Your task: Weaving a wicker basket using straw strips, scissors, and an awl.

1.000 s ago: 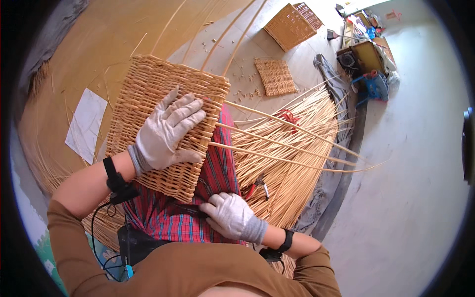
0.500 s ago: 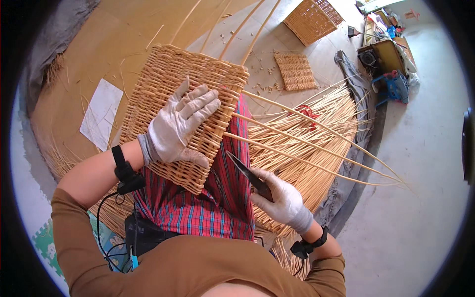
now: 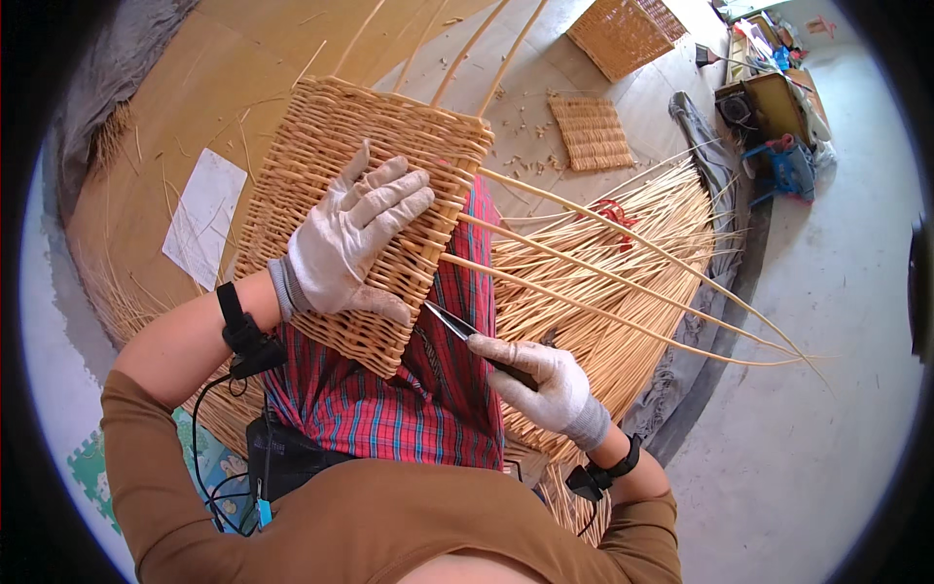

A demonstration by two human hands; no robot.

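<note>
Our left hand (image 3: 347, 243) has its gloved fingers (image 3: 394, 200) spread flat on the woven panel (image 3: 370, 156) lying across our lap. Right hand (image 3: 538, 382) is wrapped tight around a knife (image 3: 457, 326), tip touching the panel's lower edge, loose reeds (image 3: 623, 282) fanning out just right of it.
</note>
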